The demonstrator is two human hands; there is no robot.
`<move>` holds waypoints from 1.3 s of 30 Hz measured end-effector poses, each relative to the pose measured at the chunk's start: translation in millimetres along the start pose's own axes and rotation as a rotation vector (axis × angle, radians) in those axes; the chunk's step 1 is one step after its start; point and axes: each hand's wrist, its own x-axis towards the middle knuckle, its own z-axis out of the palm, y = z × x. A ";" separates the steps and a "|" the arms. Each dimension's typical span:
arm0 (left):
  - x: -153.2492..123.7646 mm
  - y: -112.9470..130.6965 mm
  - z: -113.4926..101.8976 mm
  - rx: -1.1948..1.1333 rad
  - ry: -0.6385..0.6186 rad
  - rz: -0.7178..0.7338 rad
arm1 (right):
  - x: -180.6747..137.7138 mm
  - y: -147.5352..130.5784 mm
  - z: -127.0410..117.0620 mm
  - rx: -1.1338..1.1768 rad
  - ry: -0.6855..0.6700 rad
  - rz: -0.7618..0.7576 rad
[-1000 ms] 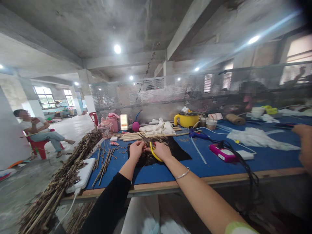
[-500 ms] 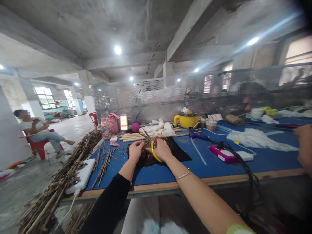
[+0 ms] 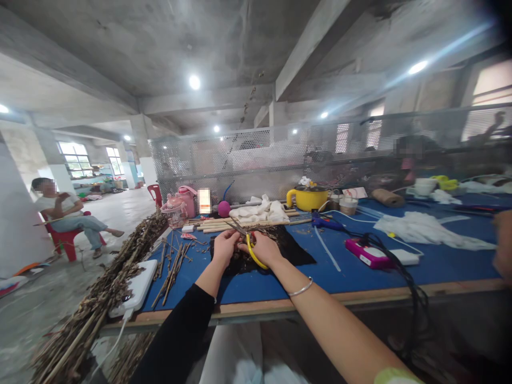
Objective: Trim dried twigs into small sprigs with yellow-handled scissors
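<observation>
Yellow-handled scissors gripped in rt hand, lt hand pinching twig bits on black cloth, no legible labels

Right hand grips yellow scissors; left hand pinches twig over black cloth.

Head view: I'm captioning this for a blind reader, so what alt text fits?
A person's right hand grips yellow scissors beside the left hand, which pinches something small, over a black cloth strewn with twig bits on a blue table. Long twigs are heaped at the table's left edge; a yellow pot stands farther back.
</observation>
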 end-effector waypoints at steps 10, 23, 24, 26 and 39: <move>0.5 -0.8 0.6 -0.121 -0.089 -0.091 | -0.8 -0.8 -2.8 0.074 -0.031 -0.041; 1.8 -1.0 -3.1 0.032 0.067 -0.074 | 5.7 9.3 0.7 0.057 0.086 -0.017; 1.4 -0.8 -3.1 0.039 0.063 -0.068 | 6.1 10.3 0.3 0.059 0.092 -0.008; 0.7 -1.0 -2.9 0.053 0.053 -0.061 | 6.0 10.8 -0.1 0.049 0.103 -0.007; -0.5 -5.1 1.8 0.075 -0.008 -0.039 | -0.2 2.9 4.6 -0.056 0.089 -0.071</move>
